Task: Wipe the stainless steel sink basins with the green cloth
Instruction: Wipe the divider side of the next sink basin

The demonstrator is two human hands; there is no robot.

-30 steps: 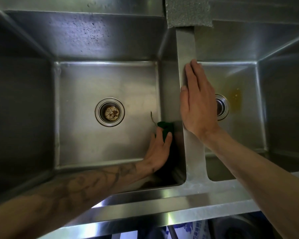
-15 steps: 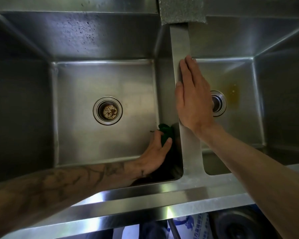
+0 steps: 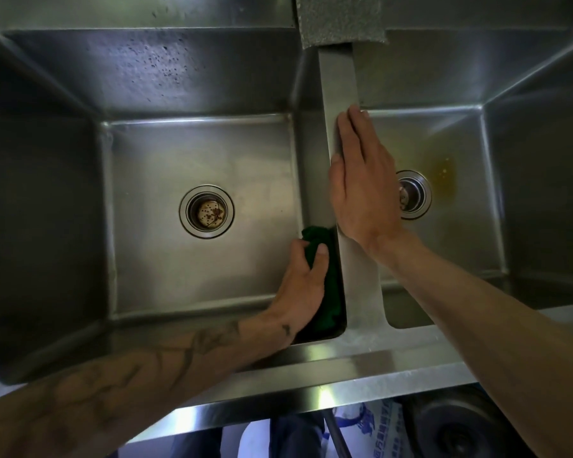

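While the view takes in the whole double unit from above, the largest item is the left basin (image 3: 57, 200), stainless steel, with dark specks on its far wall and a round drain (image 3: 207, 211) whose strainer holds brownish residue. Next, the right basin (image 3: 523, 180), of the same steel, with a yellowish stain (image 3: 445, 176) on its floor just beyond its own drain (image 3: 414, 195), which the right hand partly covers. Between the two runs the narrow divider (image 3: 338, 77), joined at the near side to the front rim (image 3: 361, 361); at the far end of the divider sits a grey, rough-textured pad (image 3: 339, 18). Right hand (image 3: 364, 186): laid flat along the divider, fingers straight and together, palm down, grasping nothing; it sits in much the same place on the divider as half a second ago. Left hand (image 3: 303, 285): down in the near right corner of the left basin, fingers and thumb closed around the green cloth (image 3: 328, 289), pressing it against the divider-side wall. Compared with the earlier frames, more of the cloth now shows: a dark green strip runs down along the wall to the near corner below the hand, where before only a small tuft showed above the fingers, and the thin thread seen beside it a second ago is no longer visible. The tattooed left forearm crosses the front rim from the lower left. Under the rim, printed blue-and-white packaging (image 3: 377, 431) is partly visible.
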